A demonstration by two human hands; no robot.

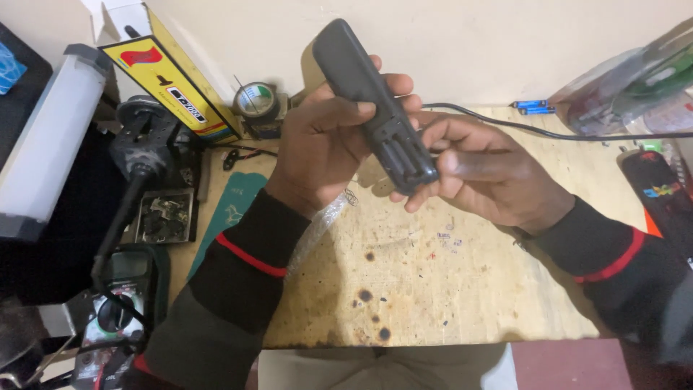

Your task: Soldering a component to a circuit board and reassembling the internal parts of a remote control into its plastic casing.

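I hold a long dark remote (372, 101) up over the wooden bench (462, 282). My left hand (325, 148) wraps round its middle, and my right hand (480, 170) pinches its bottom end

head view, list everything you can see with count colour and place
remote control: 1, dark grey, held above the table by both hands
table: 1, pale wood with burn marks, centre
cable: 1, black, running across the table's far edge
batteries: 2, blue, far edge by the wall
multimeter: 1, green and black, lower left
tape roll: 1, greenish, far left by the wall
box: 1, yellow, upper left
left hand: 1, gripping the remote control's middle
right hand: 1, at the remote control's lower end
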